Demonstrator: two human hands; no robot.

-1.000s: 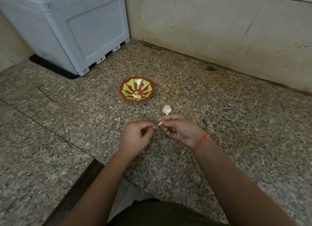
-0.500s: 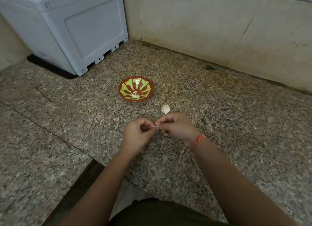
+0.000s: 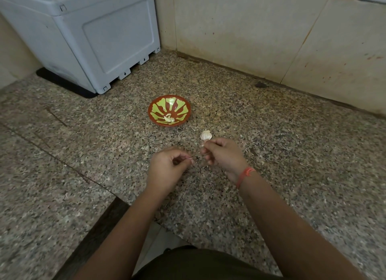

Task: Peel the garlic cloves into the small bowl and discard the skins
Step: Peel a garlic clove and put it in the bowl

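Pinching a skin scrap [image 3: 190,158], the left hand [image 3: 166,168] has pulled apart from the right hand [image 3: 224,155], whose curled fingers [image 3: 214,142] grip the clove [image 3: 202,148].

Soft, even light fell on the speckled brown granite counter [image 3: 282,154]; shadows were faint, focus sharp, edges bowed by wide-angle distortion.

Speckled granite counter [image 3: 282,158] — small bowl [image 3: 159,109], garlic bulb [image 3: 206,135] just beside, grey box [image 3: 104,39] behind
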